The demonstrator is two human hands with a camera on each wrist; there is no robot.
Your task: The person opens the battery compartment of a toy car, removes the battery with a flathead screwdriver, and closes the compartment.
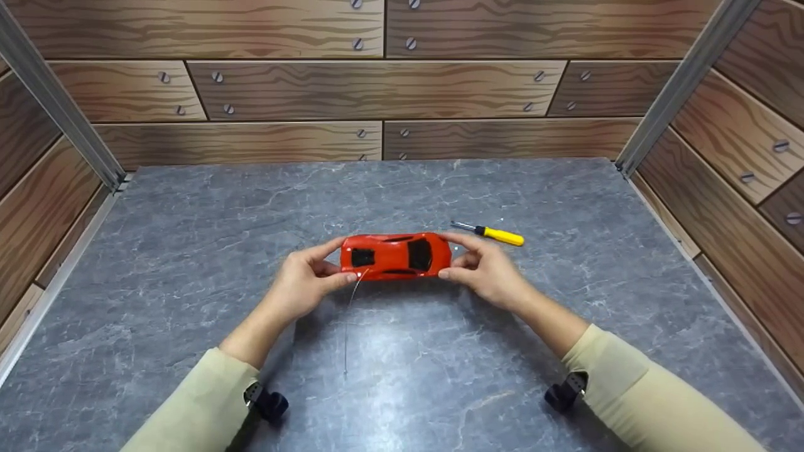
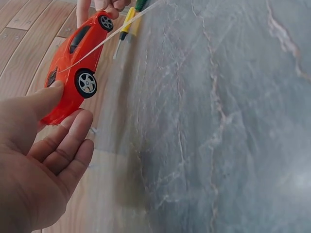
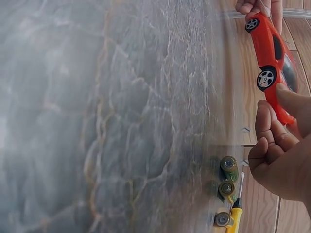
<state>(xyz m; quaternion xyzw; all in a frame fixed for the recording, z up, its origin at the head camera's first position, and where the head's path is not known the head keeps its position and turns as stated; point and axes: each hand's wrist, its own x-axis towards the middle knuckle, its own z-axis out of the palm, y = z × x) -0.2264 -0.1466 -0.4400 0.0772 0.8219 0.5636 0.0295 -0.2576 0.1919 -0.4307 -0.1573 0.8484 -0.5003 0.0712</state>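
A red toy car [image 1: 391, 256] with black windows is held up above the table between both hands. My left hand [image 1: 304, 279] grips its rear end, thumb on the near side and fingers on the far side. At the front end, my right hand [image 1: 490, 270] pinches it between thumb and fingers. A thin wire antenna [image 1: 347, 333] sticks out from the car's rear and points toward me. In the left wrist view, the car's silver-spoked wheel [image 2: 86, 83] shows near my left fingers. Its underside is hidden.
Beyond my right hand lies a screwdriver [image 1: 502, 236] with a yellow and black handle. Three batteries [image 3: 226, 188] stand beside it in the right wrist view. The grey marbled tabletop [image 1: 220, 207] ends at wood-patterned walls [image 1: 377, 91] with metal corner posts [image 1: 675, 94].
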